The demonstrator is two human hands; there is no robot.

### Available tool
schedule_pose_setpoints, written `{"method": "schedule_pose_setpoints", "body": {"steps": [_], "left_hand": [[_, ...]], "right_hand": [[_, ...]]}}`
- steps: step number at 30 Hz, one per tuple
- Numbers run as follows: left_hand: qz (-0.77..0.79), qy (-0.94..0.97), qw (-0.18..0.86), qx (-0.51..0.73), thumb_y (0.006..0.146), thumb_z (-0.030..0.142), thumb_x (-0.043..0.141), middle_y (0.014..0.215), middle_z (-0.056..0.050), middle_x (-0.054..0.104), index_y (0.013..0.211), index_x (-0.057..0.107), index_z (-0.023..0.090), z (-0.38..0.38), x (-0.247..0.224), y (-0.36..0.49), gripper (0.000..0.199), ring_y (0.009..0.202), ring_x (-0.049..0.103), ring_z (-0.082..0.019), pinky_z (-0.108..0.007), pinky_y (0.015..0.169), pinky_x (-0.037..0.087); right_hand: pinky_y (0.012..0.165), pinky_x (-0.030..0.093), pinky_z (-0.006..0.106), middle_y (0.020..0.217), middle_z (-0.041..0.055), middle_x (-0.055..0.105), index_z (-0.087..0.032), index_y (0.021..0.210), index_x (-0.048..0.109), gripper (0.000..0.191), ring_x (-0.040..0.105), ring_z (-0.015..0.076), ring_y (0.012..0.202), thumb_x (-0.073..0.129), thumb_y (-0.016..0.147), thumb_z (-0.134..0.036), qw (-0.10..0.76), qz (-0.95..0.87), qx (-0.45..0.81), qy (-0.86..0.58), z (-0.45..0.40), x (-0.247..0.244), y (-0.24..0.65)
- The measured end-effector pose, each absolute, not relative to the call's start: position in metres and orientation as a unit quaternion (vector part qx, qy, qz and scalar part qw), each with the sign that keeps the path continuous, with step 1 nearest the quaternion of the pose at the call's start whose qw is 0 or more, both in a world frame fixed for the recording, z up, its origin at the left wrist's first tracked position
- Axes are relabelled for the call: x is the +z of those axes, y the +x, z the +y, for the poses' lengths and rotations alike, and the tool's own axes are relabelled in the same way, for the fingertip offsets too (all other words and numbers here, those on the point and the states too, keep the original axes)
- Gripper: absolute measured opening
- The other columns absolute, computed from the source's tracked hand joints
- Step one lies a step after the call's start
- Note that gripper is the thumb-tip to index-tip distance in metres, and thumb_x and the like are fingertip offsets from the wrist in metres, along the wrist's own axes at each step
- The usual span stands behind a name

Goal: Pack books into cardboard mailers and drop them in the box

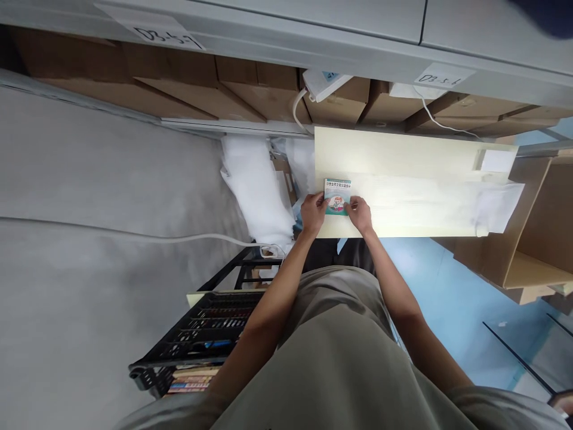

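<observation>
Boxes (242,89) stand behind the table (403,158) and book (337,196).

The book (336,194) looks smooth paper, the tabletop (403,206) smooth, the crate (179,362) plastic, the cartons (259,98) matt cardboard.

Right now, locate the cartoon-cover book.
Head view: the cartoon-cover book is between the left hand and right hand, at the left end of the pale tabletop.

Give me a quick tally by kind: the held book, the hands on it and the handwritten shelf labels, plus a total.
Held book: 1
Hands on it, left hand and right hand: 2
Handwritten shelf labels: 2
Total: 5
</observation>
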State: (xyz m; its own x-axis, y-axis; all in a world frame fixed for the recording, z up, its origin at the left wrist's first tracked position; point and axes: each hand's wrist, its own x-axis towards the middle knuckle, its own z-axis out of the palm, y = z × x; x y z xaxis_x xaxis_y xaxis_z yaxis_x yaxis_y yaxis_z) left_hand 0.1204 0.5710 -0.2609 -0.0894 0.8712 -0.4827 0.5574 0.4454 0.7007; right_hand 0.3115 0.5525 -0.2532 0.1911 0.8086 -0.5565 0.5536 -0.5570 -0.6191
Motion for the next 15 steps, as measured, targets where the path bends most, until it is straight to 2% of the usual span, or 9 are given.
{"method": "schedule_pose_setpoints", "body": {"steps": [4,11,13,15], "left_hand": [[0.716,0.502,0.457,0.162,0.101,0.026,0.073,0.108,-0.009,0.08,0.123,0.086,0.025,0.568,-0.262,0.119,0.026,0.096,0.081,-0.026,-0.039,0.1,0.065],[0.717,0.501,0.458,0.16,0.101,0.022,0.07,0.113,-0.01,0.08,0.125,0.084,0.023,0.561,-0.264,0.125,0.028,0.097,0.081,-0.026,-0.042,0.103,0.065],[0.716,0.494,0.465,0.167,0.101,0.024,0.07,0.114,-0.01,0.08,0.124,0.083,0.022,0.561,-0.264,0.123,0.026,0.097,0.08,-0.025,-0.04,0.104,0.064],[0.737,0.478,0.441,0.186,0.102,0.026,0.069,0.122,-0.012,0.078,0.128,0.08,0.021,0.563,-0.265,0.118,0.028,0.101,0.08,-0.025,-0.039,0.105,0.063]], "right_hand": [[0.086,0.063,0.04,0.107,0.0078,0.073,-0.025,0.102,0.062,0.016,0.073,0.0231,0.084,0.065,0.101,-0.041,0.143,-0.455,0.435,-0.763,0.55,-0.248,0.312],[0.086,0.065,0.043,0.109,0.0093,0.073,-0.023,0.109,0.065,0.015,0.071,0.0234,0.083,0.062,0.103,-0.036,0.13,-0.457,0.428,-0.769,0.546,-0.249,0.314],[0.09,0.066,0.046,0.11,0.0101,0.072,-0.022,0.116,0.067,0.019,0.072,0.0253,0.09,0.061,0.105,-0.037,0.133,-0.469,0.408,-0.771,0.545,-0.246,0.313],[0.1,0.066,0.05,0.12,0.0139,0.071,-0.023,0.128,0.067,0.025,0.072,0.0295,0.106,0.058,0.109,-0.036,0.15,-0.512,0.359,-0.766,0.544,-0.238,0.31]]}}
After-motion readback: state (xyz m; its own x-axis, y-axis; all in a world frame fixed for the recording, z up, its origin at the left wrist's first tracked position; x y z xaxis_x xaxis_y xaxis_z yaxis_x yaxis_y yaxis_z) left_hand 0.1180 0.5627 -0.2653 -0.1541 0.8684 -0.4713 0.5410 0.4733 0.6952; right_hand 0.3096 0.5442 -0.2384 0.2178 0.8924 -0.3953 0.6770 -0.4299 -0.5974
